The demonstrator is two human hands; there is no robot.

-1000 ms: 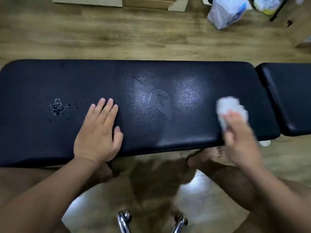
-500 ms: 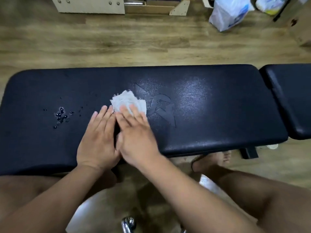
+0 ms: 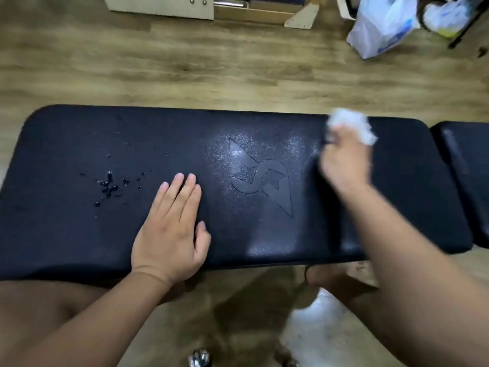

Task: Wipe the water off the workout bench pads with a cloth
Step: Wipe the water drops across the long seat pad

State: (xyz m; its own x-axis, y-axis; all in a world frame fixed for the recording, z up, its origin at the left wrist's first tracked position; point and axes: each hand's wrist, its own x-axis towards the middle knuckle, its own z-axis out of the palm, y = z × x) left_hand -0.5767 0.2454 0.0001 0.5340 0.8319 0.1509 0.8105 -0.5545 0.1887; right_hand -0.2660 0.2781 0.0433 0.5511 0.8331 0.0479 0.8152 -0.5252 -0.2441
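Note:
A long black bench pad (image 3: pixel 79 234) lies across the view, with an embossed logo (image 3: pixel 260 178) near its middle. A cluster of water drops (image 3: pixel 108 185) sits on the pad's left part. My left hand (image 3: pixel 172 229) rests flat on the pad, fingers together, just right of the drops. My right hand (image 3: pixel 344 160) is blurred and presses a crumpled white cloth (image 3: pixel 352 127) onto the pad's far right part, near the back edge. A second black pad (image 3: pixel 465 181) starts at the right edge of the view.
Wooden floor lies beyond the bench. A white plastic bag (image 3: pixel 381 27) and wooden furniture (image 3: pixel 164 6) stand at the far side. My bare legs and a foot (image 3: pixel 333 276) are under the near edge, with chrome tube ends (image 3: pixel 198 357) at the bottom.
My right hand swept the cloth from beside my left hand, near the logo, across to the pad's far right. My left hand stayed flat in place. The drops on the left are unchanged.

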